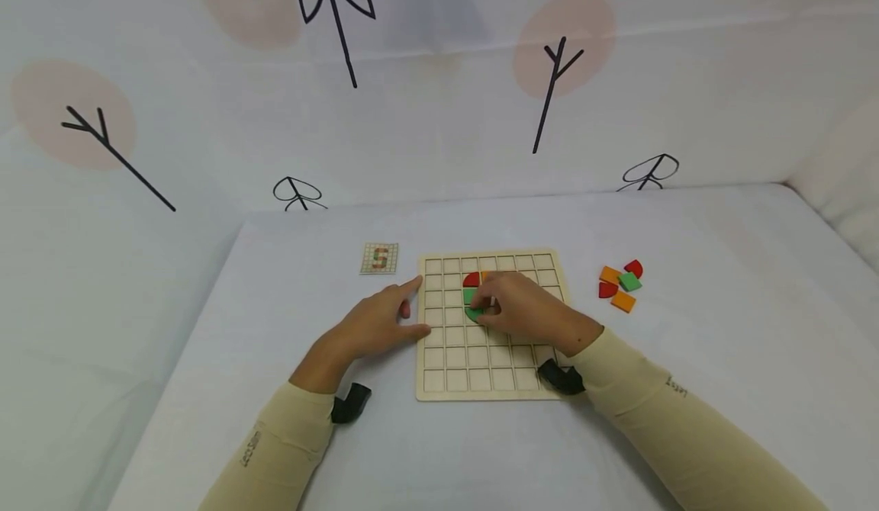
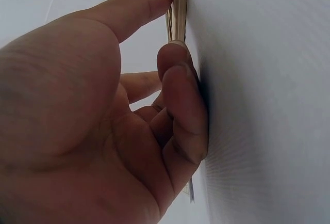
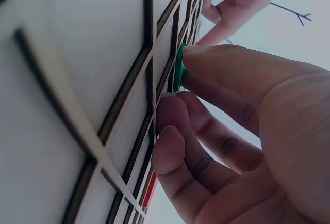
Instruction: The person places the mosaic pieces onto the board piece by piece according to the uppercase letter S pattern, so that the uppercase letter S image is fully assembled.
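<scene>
A square wooden grid board [image 1: 456, 379] lies on the white cloth. My right hand [image 1: 525, 311] is over its middle, thumb and fingers pinching a green rounded piece [image 1: 472, 316] at a cell; the right wrist view shows the thumb on the green piece [image 3: 179, 69]. Just above it on the board are a green square tile [image 1: 469, 296], a red quarter-circle piece [image 1: 471, 279] and an orange tile [image 1: 484, 274], partly covered by the hand. My left hand [image 1: 374, 322] touches the board's left edge with outstretched thumb and index finger; its other fingers bend inward.
A small pattern card [image 1: 379, 258] with a coloured S shape lies beyond the left hand. Right of the board is a loose group of pieces: orange tiles [image 1: 623, 302], red quarter-circles [image 1: 634, 268] and a green tile [image 1: 629, 281]. A patterned cloth wall [image 1: 439, 137] stands behind.
</scene>
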Demonstrator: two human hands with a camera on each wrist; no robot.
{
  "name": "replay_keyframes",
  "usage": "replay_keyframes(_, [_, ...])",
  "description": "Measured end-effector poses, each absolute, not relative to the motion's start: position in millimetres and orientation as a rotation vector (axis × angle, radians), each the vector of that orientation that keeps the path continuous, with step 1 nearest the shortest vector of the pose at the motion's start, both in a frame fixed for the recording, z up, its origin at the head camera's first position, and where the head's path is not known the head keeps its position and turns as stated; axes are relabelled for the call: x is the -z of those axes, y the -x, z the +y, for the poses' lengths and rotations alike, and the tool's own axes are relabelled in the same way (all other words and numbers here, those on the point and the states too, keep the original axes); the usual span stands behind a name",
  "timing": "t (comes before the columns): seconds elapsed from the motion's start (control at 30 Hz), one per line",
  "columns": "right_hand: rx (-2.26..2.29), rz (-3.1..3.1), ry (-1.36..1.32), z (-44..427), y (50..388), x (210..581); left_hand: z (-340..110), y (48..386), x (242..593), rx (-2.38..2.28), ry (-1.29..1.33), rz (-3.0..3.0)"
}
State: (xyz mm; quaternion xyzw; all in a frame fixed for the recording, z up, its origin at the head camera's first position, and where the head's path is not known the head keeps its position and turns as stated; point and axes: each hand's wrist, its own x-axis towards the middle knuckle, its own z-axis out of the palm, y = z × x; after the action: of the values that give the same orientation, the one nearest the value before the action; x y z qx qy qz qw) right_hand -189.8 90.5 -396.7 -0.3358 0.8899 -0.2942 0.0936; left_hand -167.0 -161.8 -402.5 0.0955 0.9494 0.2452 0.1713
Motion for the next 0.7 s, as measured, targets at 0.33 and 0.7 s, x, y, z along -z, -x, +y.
replay_keyframes(0.33, [0.842,2.664,0.992,89.3,190.2,398.1,-162.1,167.2,403.7,-0.693,-0.265,2.692])
replay_keyframes(0.7, [0.833,2.67,1.0,88.7,189.6,397.7,-162.7,167.0,403.4,-0.689,-0.267,2.694])
